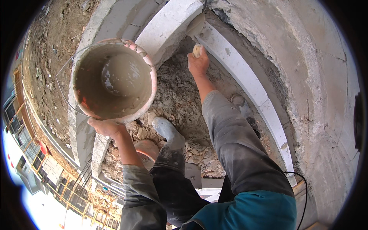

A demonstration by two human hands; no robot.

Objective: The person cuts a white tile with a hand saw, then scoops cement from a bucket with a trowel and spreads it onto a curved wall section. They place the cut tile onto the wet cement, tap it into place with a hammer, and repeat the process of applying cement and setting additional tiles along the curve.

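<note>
My left hand (pixel 104 128) grips the near side of a mortar-smeared bucket (pixel 152 82), its fingers hidden under the rim. The bucket is tipped so its inside faces me, coated in grey mortar with a wet patch at the bottom. A thin wire handle (pixel 57 82) hangs out on its left side. My right hand (pixel 198 64) is closed round the wooden handle of a trowel (pixel 196 50). The trowel's blade points away, into the corner where a thick pale block (pixel 168 25) meets a long narrow white block (pixel 245 73); mortar lies there.
Rubble and loose earth (pixel 172 92) lie between the blocks, around my grey boot (pixel 165 128). Another reddish bucket (pixel 147 148) stands by my left leg. A rough concrete wall (pixel 306 76) rises on the right. A black cable (pixel 304 191) curves at lower right. Scaffold-like bars (pixel 69 191) show far left.
</note>
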